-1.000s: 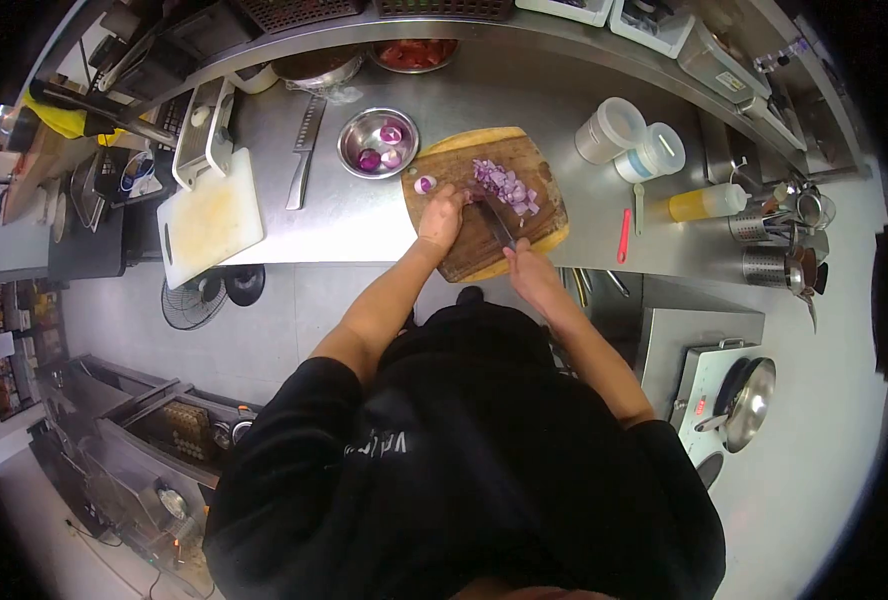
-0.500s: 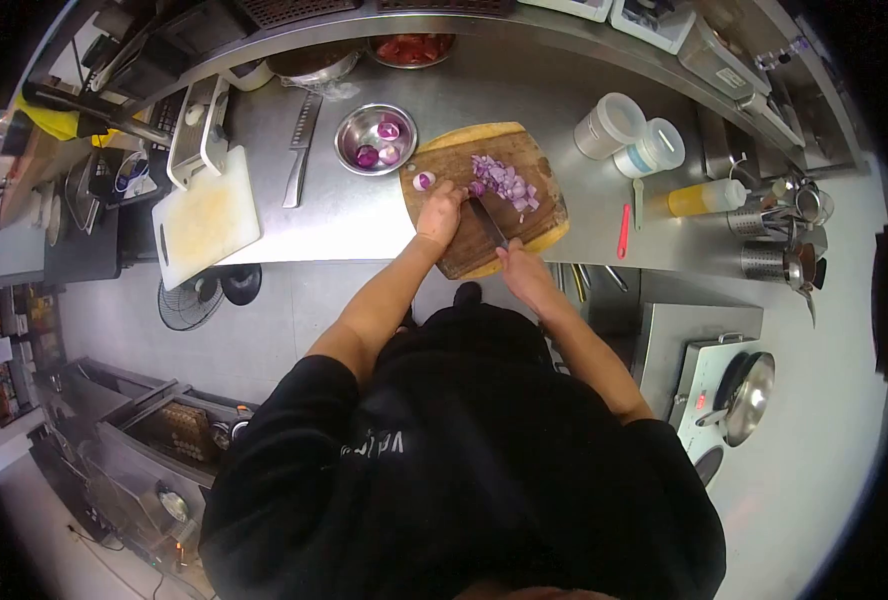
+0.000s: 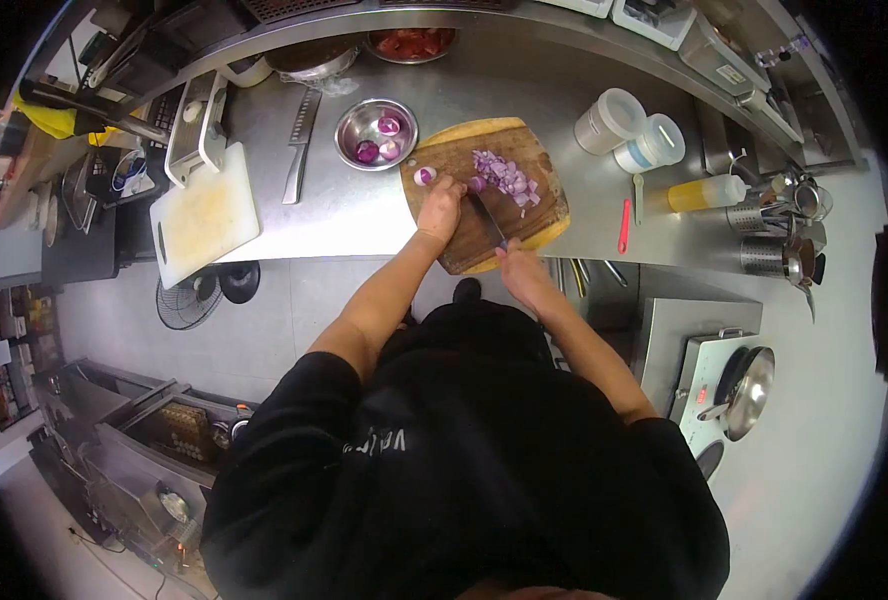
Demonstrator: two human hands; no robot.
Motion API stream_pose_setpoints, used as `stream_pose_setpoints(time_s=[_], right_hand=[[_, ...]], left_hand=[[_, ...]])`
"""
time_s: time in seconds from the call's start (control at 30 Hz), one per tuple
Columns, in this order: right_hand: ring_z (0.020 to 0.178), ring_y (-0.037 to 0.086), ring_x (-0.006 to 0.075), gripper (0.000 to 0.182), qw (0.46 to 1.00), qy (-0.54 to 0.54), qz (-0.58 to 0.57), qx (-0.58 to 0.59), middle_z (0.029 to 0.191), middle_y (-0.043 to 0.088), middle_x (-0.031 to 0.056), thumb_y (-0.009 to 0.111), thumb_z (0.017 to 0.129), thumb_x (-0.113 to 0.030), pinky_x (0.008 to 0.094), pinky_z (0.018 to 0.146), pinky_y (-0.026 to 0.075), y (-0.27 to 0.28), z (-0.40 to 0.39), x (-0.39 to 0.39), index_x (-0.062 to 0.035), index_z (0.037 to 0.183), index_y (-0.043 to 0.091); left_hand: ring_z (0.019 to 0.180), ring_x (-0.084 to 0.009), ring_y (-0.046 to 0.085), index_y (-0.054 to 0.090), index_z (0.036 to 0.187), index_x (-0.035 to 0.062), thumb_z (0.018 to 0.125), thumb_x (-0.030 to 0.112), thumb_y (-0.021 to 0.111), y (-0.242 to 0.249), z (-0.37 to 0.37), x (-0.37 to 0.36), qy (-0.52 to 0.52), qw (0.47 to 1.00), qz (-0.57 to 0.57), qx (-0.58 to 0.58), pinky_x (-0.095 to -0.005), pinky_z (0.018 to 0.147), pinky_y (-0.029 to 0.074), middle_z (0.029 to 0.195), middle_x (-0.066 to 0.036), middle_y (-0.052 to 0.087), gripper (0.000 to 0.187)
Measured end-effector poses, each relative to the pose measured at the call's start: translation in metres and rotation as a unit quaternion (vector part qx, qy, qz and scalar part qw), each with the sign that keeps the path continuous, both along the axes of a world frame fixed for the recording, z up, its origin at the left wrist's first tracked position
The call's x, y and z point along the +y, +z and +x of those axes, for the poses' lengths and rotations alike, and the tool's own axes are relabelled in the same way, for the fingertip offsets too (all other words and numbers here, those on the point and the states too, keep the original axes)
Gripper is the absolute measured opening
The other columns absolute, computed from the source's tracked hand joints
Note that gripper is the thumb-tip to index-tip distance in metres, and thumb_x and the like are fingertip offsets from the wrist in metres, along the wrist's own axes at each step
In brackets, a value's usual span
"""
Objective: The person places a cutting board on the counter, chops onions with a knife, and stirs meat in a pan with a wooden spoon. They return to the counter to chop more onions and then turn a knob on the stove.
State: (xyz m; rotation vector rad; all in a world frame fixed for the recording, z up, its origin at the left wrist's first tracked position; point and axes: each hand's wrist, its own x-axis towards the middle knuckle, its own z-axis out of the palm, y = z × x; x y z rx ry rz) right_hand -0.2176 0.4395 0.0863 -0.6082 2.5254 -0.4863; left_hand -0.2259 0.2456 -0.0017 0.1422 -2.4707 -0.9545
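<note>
On the wooden cutting board (image 3: 469, 255), my left hand (image 3: 442, 208) has its fingers curled at a piece of red onion (image 3: 477, 184), seemingly gripping it. My right hand (image 3: 524, 268) is closed round the handle of a kitchen knife (image 3: 488, 218), its blade angled up-left towards that piece. Diced red onion (image 3: 507, 178) lies in a pile right of the blade. A peeled onion piece (image 3: 425, 176) rests at the board's left edge. Behind it, a steel bowl (image 3: 346, 152) holds several purple-and-white onion pieces.
A second knife (image 3: 297, 165) and a white cutting board (image 3: 209, 215) lie to the left. On the right stand two plastic tubs (image 3: 610, 122), a yellow squeeze bottle (image 3: 699, 195) and a red-handled utensil (image 3: 624, 226). A pan (image 3: 751, 395) sits on the cooker lower right.
Both hands stay at nearly the same spots, with the knife still beside the onion piece. The whole view has shifted very slightly.
</note>
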Motion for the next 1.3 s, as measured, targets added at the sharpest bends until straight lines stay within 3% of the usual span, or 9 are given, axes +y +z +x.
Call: stream_pose_setpoints(time_s=[0.23, 0.33, 0.4, 0.57, 0.63, 0.67, 0.73, 0.97, 1.3], right_hand=[[0.081, 0.059, 0.0489, 0.034, 0.999, -0.024, -0.031, -0.007, 0.081, 0.061, 0.0319, 0.04, 0.098, -0.029, 0.0548, 0.072, 0.045, 0.02, -0.006, 0.005, 0.0035, 0.096, 0.047], [0.078, 0.059, 0.0491, 0.034, 0.998, -0.039, -0.049, 0.024, 0.078, 0.06, 0.0313, 0.041, 0.097, -0.031, 0.0551, 0.069, 0.045, 0.03, -0.015, 0.017, 0.0025, 0.095, 0.046], [0.073, 0.059, 0.0493, 0.034, 0.994, -0.063, -0.069, 0.064, 0.074, 0.06, 0.0301, 0.041, 0.097, -0.032, 0.0554, 0.066, 0.045, 0.037, -0.021, 0.02, 0.0019, 0.095, 0.045], [0.07, 0.059, 0.0487, 0.035, 0.993, -0.063, -0.058, 0.087, 0.071, 0.06, 0.0293, 0.041, 0.097, -0.033, 0.056, 0.063, 0.046, 0.032, -0.03, 0.028, 0.0015, 0.095, 0.046], [0.07, 0.059, 0.0481, 0.036, 0.994, -0.054, -0.05, 0.083, 0.071, 0.06, 0.029, 0.041, 0.097, -0.034, 0.056, 0.064, 0.046, 0.017, -0.032, 0.031, 0.0016, 0.096, 0.046], [0.071, 0.06, 0.0476, 0.037, 0.996, -0.044, -0.037, 0.071, 0.071, 0.061, 0.0287, 0.041, 0.097, -0.034, 0.0558, 0.064, 0.047, 0.006, -0.034, 0.03, 0.0015, 0.097, 0.047], [0.071, 0.061, 0.047, 0.037, 0.997, -0.031, -0.03, 0.061, 0.072, 0.061, 0.0284, 0.04, 0.097, -0.035, 0.0556, 0.064, 0.047, -0.013, -0.036, 0.025, 0.0015, 0.098, 0.048], [0.07, 0.06, 0.0474, 0.035, 0.996, -0.008, -0.06, 0.06, 0.072, 0.061, 0.0291, 0.041, 0.097, -0.031, 0.056, 0.063, 0.046, -0.022, -0.029, 0.004, 0.0037, 0.097, 0.045], [0.073, 0.06, 0.0482, 0.034, 0.997, -0.028, -0.053, 0.049, 0.074, 0.062, 0.0293, 0.041, 0.097, -0.03, 0.0555, 0.066, 0.047, -0.045, -0.033, -0.017, 0.0038, 0.098, 0.044]], left_hand=[[0.081, -0.0378, 0.058, 0.064, 0.087, 0.0004, 0.085, 0.012, 0.06, 0.006, -0.001, 0.001, -0.009, 1.0, 0.011, -0.023, -0.0436, 0.069, 0.048, 0.087, -0.017, 0.056, 0.012], [0.09, -0.039, 0.056, 0.063, 0.093, -0.0005, 0.083, 0.018, 0.063, 0.033, -0.007, 0.012, 0.018, 0.999, -0.003, -0.047, -0.0443, 0.076, 0.047, 0.095, -0.02, 0.055, 0.021], [0.096, -0.0378, 0.054, 0.061, 0.105, 0.0034, 0.081, 0.025, 0.066, 0.04, -0.016, 0.022, 0.043, 0.994, -0.023, -0.095, -0.0461, 0.082, 0.047, 0.103, -0.02, 0.05, 0.033], [0.098, -0.0416, 0.052, 0.061, 0.109, 0.0022, 0.077, 0.019, 0.069, 0.026, -0.029, 0.008, -0.04, 0.986, -0.099, -0.128, -0.0445, 0.085, 0.047, 0.107, -0.022, 0.049, 0.037], [0.099, -0.0409, 0.053, 0.06, 0.11, 0.001, 0.074, 0.011, 0.07, 0.031, -0.024, -0.002, -0.13, 0.982, -0.078, -0.116, -0.0434, 0.086, 0.046, 0.107, -0.021, 0.05, 0.038], [0.099, -0.0409, 0.053, 0.06, 0.11, 0.001, 0.074, 0.011, 0.07, 0.036, -0.019, 0.001, -0.13, 0.981, -0.08, -0.12, -0.0434, 0.086, 0.046, 0.107, -0.021, 0.05, 0.038], [0.1, -0.0396, 0.053, 0.06, 0.111, 0.0, 0.072, 0.005, 0.071, 0.049, -0.01, 0.006, -0.066, 0.992, 0.029, -0.105, -0.0425, 0.086, 0.045, 0.107, -0.022, 0.051, 0.041], [0.09, -0.0374, 0.058, 0.06, 0.106, -0.0002, 0.075, 0.005, 0.069, 0.021, -0.011, 0.008, -0.04, 0.998, -0.02, -0.047, -0.0408, 0.079, 0.048, 0.095, -0.019, 0.058, 0.032], [0.091, -0.037, 0.058, 0.06, 0.104, -0.001, 0.079, 0.008, 0.066, 0.018, -0.01, 0.008, -0.037, 0.994, -0.061, -0.082, -0.0417, 0.077, 0.049, 0.099, -0.018, 0.059, 0.028]])
